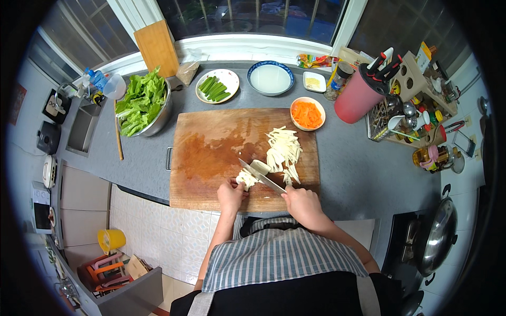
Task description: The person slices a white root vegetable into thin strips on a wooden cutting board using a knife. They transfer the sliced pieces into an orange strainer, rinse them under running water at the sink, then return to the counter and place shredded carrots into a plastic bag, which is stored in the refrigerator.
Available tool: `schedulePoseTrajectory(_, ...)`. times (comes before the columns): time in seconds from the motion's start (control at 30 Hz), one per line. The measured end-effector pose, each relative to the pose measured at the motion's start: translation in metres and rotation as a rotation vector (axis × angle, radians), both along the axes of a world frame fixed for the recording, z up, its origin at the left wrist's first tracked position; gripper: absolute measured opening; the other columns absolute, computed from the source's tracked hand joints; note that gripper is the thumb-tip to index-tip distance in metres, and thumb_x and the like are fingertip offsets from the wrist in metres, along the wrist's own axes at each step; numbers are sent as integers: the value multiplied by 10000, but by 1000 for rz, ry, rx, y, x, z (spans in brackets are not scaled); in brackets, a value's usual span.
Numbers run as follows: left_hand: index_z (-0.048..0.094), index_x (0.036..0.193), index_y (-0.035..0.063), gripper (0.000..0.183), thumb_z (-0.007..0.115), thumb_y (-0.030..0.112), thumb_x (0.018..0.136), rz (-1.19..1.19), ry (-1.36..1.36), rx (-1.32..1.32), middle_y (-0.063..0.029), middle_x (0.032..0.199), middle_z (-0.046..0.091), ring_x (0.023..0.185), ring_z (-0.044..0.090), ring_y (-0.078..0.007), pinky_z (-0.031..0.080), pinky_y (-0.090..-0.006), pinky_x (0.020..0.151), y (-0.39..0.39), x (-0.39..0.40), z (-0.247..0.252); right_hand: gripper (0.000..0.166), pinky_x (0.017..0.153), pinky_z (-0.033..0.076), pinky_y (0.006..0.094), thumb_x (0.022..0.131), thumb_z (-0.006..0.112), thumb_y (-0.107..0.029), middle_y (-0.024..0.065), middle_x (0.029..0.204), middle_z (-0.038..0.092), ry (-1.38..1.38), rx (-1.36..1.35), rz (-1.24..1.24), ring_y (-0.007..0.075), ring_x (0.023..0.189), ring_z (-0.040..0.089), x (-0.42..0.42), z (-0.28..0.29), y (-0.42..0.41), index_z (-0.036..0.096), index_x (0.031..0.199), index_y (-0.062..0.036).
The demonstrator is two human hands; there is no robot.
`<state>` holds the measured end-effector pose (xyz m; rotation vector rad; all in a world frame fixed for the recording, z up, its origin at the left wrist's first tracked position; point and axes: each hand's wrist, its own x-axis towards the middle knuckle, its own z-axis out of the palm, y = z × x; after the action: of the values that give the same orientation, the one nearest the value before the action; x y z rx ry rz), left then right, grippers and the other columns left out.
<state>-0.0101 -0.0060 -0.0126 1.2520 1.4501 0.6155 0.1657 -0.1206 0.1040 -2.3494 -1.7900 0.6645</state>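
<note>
My right hand (303,205) grips the handle of a kitchen knife (265,179), whose blade slants up and left over the wooden cutting board (205,158). Left of the blade, the fingers of my left hand (231,194) rest on a small heap of pale cut vegetable pieces (247,179). An uncut pale chunk (260,166) lies just beyond the blade. At the board's right, a larger pile of pale vegetable strips (284,149) is spread out. A bowl of sliced carrot (307,114) overlaps the board's upper right corner.
Along the back stand a steel bowl of lettuce (143,104), a plate of green stalks (216,87), a blue-rimmed bowl of cloudy liquid (270,79) and a small dish of minced pieces (314,82). To the right are a red knife block (359,94) and a lidded wok (437,237).
</note>
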Motion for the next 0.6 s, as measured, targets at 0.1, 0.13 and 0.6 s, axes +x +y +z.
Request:
schedulePoseTrajectory(0.1, 604, 903, -52, 155, 645, 87, 847, -54, 71, 68, -104, 649, 650, 517, 656, -162, 494, -266, 434, 1, 9, 8, 227, 568, 519, 467, 922, 510, -226, 192, 634, 628, 1, -21, 2, 358, 612, 648, 0, 3, 0, 578, 841, -25)
schedulePoseTrajectory(0.13, 615, 912, -36, 140, 644, 86, 849, -46, 72, 69, -99, 651, 651, 503, 649, -161, 487, -270, 427, 0, 11, 15, 225, 574, 519, 469, 922, 510, -225, 193, 636, 628, 5, -21, -3, 362, 616, 648, 1, 2, 0, 576, 844, -25)
schedulePoseTrajectory(0.6, 461, 738, 18, 217, 611, 71, 886, 102, -211, -110, -80, 591, 573, 413, 576, -144, 448, -257, 336, 7, 6, 20, 238, 573, 508, 483, 926, 503, -241, 189, 616, 616, 65, 71, -10, 377, 596, 633, 1, -3, 5, 550, 839, -25)
